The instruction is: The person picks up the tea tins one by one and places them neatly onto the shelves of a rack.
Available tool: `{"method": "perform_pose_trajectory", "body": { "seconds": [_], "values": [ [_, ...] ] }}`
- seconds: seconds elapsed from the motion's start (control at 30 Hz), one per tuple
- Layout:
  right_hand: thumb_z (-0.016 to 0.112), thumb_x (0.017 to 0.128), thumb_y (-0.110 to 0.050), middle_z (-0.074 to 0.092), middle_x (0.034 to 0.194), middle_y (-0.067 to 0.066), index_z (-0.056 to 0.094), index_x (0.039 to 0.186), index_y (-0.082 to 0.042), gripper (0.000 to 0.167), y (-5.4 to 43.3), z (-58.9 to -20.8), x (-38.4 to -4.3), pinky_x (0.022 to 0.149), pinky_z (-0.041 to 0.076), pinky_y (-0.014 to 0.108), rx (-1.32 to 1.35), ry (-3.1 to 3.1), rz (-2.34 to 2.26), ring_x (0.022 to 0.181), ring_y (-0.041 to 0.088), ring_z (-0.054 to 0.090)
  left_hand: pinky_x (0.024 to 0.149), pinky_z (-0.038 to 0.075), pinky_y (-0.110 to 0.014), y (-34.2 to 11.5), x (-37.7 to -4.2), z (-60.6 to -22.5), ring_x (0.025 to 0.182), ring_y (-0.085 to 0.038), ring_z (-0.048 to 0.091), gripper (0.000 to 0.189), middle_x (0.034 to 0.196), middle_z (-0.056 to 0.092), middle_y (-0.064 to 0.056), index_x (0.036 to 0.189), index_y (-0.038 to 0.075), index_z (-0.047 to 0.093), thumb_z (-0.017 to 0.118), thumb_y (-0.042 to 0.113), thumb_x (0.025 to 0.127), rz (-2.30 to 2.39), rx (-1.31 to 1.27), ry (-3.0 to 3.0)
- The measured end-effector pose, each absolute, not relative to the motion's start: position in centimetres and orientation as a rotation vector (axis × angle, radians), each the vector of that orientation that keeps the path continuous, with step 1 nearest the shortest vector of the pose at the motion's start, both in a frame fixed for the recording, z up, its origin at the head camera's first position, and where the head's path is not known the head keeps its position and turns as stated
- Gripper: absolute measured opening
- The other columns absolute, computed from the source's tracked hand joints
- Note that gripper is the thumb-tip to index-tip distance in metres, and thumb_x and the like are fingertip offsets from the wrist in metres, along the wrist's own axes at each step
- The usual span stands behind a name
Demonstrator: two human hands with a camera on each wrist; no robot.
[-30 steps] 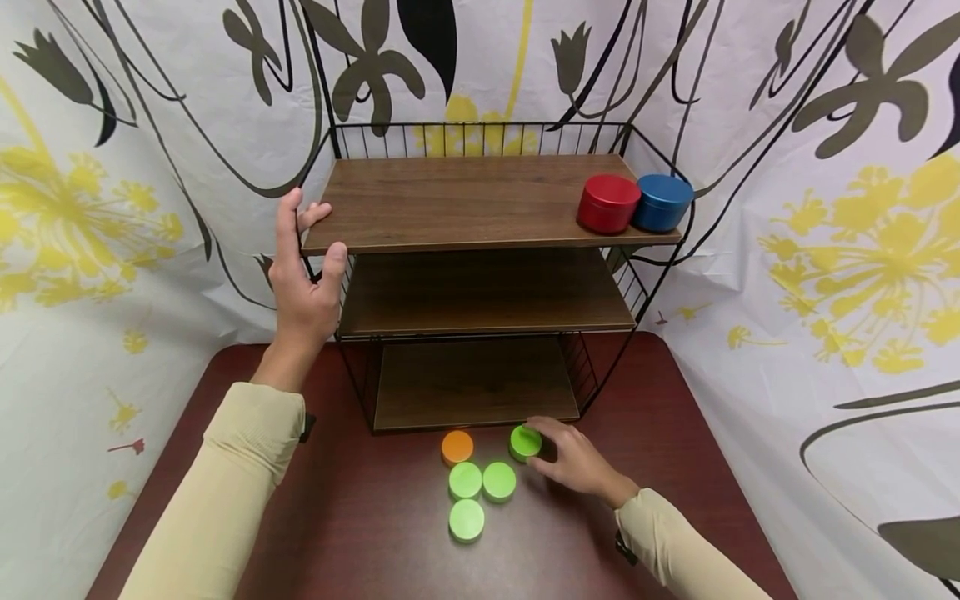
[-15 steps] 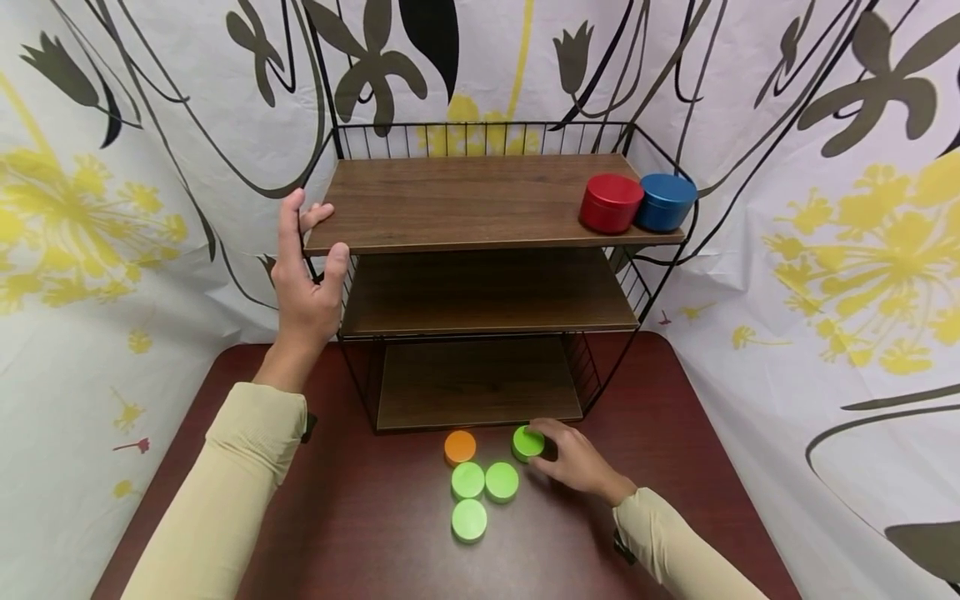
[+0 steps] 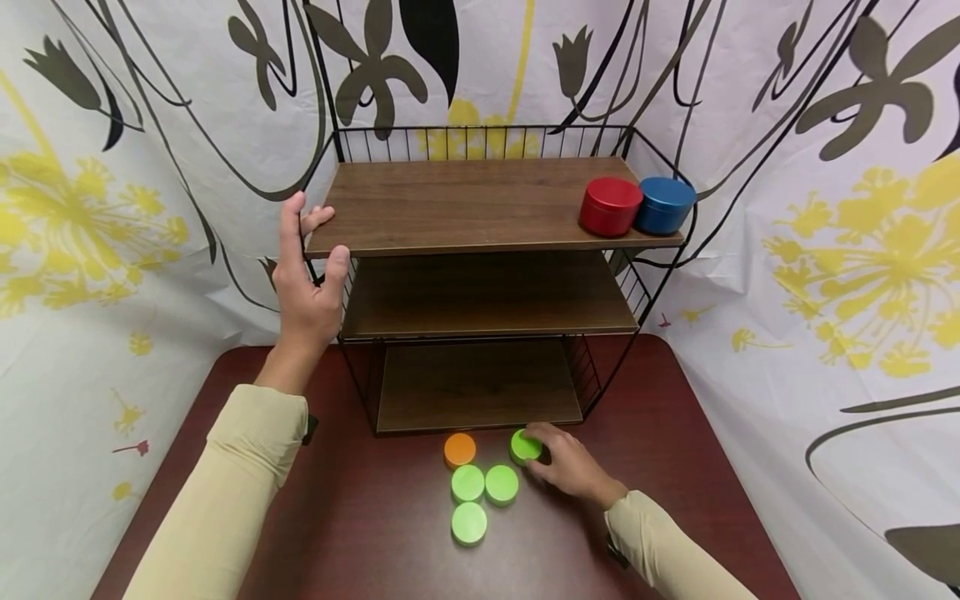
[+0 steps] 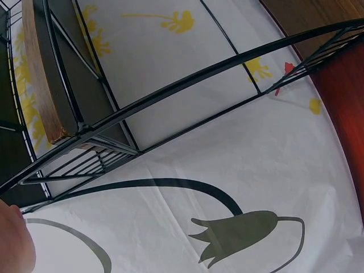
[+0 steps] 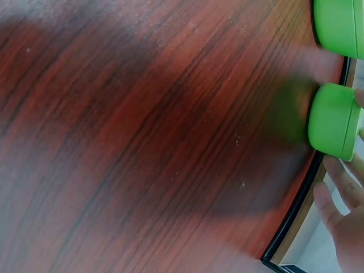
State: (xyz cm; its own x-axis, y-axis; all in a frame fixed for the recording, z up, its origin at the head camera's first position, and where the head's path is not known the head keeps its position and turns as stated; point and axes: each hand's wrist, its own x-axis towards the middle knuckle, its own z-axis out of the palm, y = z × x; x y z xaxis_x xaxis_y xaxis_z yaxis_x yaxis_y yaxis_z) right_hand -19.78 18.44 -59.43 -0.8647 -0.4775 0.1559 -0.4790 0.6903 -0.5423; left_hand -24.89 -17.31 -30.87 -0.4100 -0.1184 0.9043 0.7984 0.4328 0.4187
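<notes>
My right hand (image 3: 567,462) is on the table with its thumb and fingers curled round a small round green tin (image 3: 522,448), near the bottom shelf's front edge. In the right wrist view, this green tin (image 5: 330,122) shows a lid seam, with fingers (image 5: 347,187) at its side. Left of it are three more green tins (image 3: 501,485) and an orange tin (image 3: 460,450), close together. My left hand (image 3: 307,292) is at the top left corner of the wire-framed shelf unit (image 3: 465,200), index finger and thumb extended, another finger reaching over the top board.
A larger red tin (image 3: 611,206) and a blue tin (image 3: 665,205) stand side by side at the top board's right end. Below are the middle board (image 3: 487,292) and bottom board (image 3: 480,387). Patterned cloth (image 3: 825,275) surrounds the dark red table (image 3: 360,517).
The right hand and the green tin it holds have shifted slightly left, toward the other tins. The left hand stays at the shelf corner.
</notes>
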Motion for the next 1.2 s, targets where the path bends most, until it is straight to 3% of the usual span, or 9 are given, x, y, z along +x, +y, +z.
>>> {"method": "perform_pose_trajectory", "body": {
  "seconds": [0.67, 1.2],
  "values": [
    [0.079, 0.084, -0.018, 0.062, 0.128, 0.010, 0.066, 0.123, -0.009, 0.042, 18.3, -59.6, -19.9, 0.092, 0.050, 0.045, 0.825, -2.876, 0.894, 0.117, 0.027, 0.061, 0.112, 0.030, -0.042, -17.3, -24.9, -30.9, 0.125, -0.047, 0.049, 0.068, 0.121, 0.058, -0.034, 0.140, -0.016, 0.036, 0.052, 0.034, 0.096, -1.155, -0.606, -1.675],
    [0.079, 0.084, -0.021, 0.062, 0.125, 0.005, 0.066, 0.123, -0.010, 0.043, 18.6, -57.4, -19.2, 0.088, 0.052, 0.042, 0.870, -2.852, 0.872, 0.112, 0.021, 0.063, 0.111, 0.031, -0.041, -17.4, -25.1, -31.1, 0.126, -0.043, 0.049, 0.069, 0.122, 0.060, -0.031, 0.141, -0.014, 0.037, 0.052, 0.035, 0.095, -1.163, -0.589, -1.685]
  ]
}}
